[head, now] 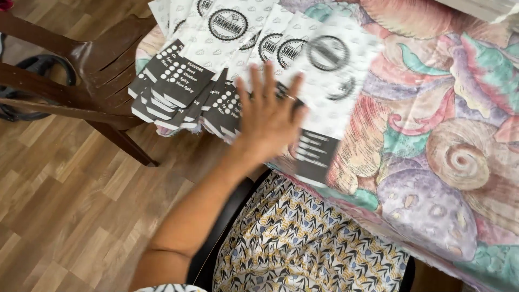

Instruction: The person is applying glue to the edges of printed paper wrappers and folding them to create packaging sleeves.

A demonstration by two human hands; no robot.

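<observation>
Nearest the camera, at six o'clock, a lap in patterned fabric [308, 243] with leaf-like marks in yellow, black and blue was seen, resting on a dark seat [221, 238]. From seven o'clock a bare forearm was stretched up toward the centre of the view. It ended in the left hand [268, 116], whose fingers were spread wide and whose palm was laid flat, nothing being pinched. The hand was pressed on a blurred white paper sleeve [330, 92], printed with a round black emblem and a black end panel, which lay at one o'clock from the hand, on top of the tablecloth [443, 157]. That cloth, patterned with shells in pink, purple and teal, filled the view from three to five o'clock. At eleven o'clock from the hand, a fanned stack of like paper sleeves [189, 70] was laid over the table's edge, touching the hand's sleeve. At nine o'clock, farther off, a dark wooden chair [92, 81] stood on the wood-look floor [65, 216]. The right hand was not shown.
</observation>
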